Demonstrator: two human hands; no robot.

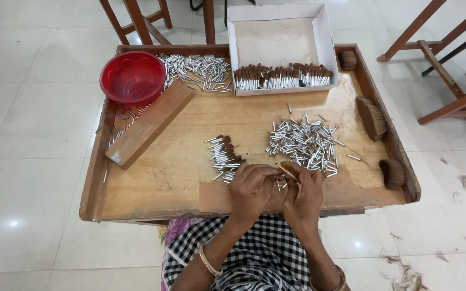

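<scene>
Both hands meet at the near edge of the wooden bench (152,188): the left hand (252,188) pinches small metal tubes (280,185), the right hand (304,195) grips a thin yellow stick (286,171) angled up-left. Loose tubes (303,144) lie just beyond, nearer the right hand; white tiled floor (33,134) surrounds.

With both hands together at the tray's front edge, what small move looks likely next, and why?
Probably the left hand sets the silver tube, held together with the right hand, onto the pile of tufted tubes just beside it, since finished pieces already gather there.
</scene>
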